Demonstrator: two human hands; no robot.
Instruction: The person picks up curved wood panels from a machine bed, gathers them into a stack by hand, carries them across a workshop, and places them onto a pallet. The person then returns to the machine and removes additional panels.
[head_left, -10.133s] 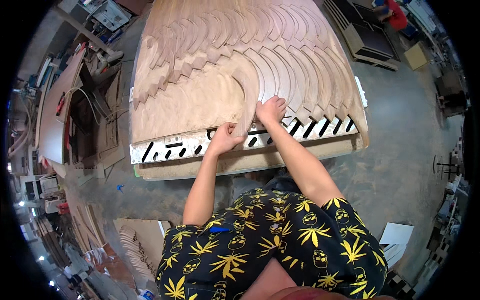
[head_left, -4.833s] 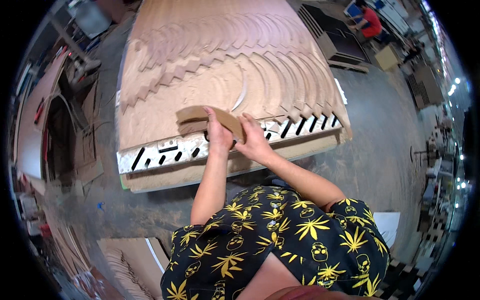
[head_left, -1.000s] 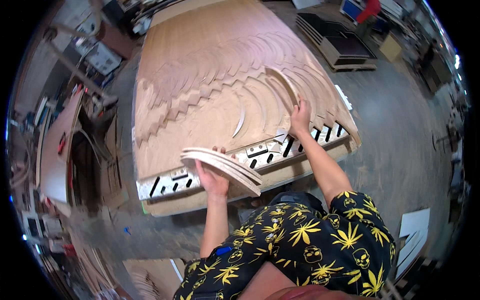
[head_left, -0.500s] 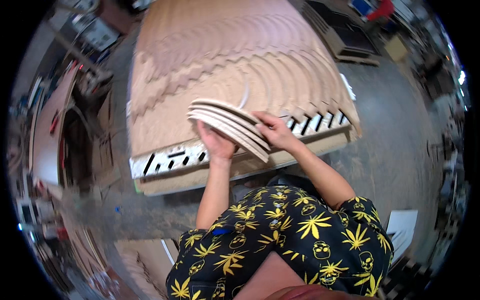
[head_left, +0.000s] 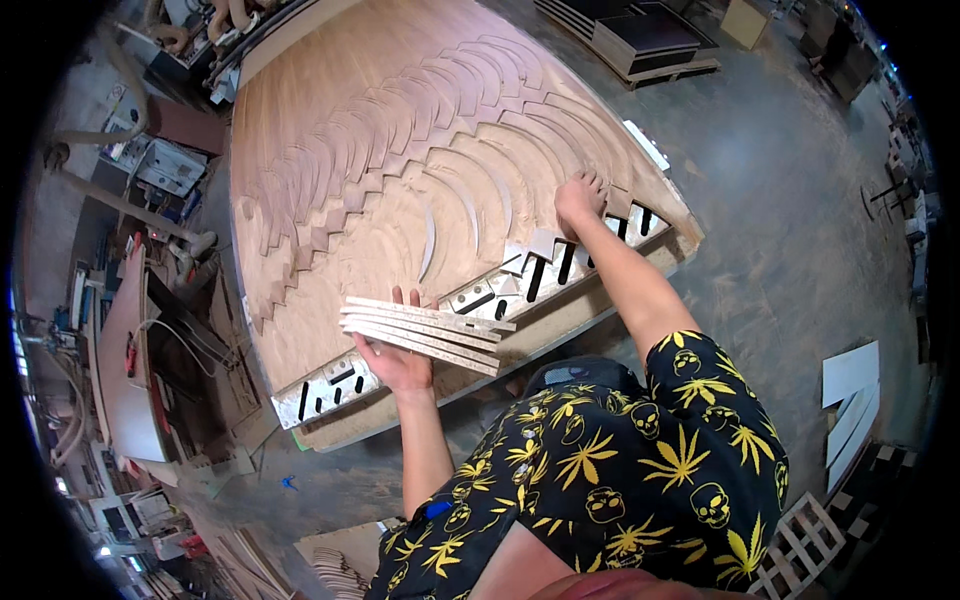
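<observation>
My left hand (head_left: 405, 370) holds a small stack of curved wooden strips (head_left: 425, 331) with pale edges, thumb at the near side and fingertips showing beyond it. The strips lie one on another, slightly fanned, above the near edge of a large board (head_left: 320, 262). That board is cut into rows of crescents and coated with sawdust. Farther right, my right hand (head_left: 582, 203) rests on the board with its fingers curled down among the curved cuts, close to the slotted white strip (head_left: 600, 245). Whatever its fingertips grip is hidden.
Past the board's right side, dark panels (head_left: 640, 40) lie stacked on a pallet. Another board (head_left: 130, 370) stands at the left with a red-handled tool (head_left: 131, 352). White offcuts (head_left: 850, 385) lie on the floor at right, near a lattice piece (head_left: 803, 548).
My right hand has let go of the strip stack and moved right onto the board. My left hand keeps the stack, now lower and flatter. The view has turned.
</observation>
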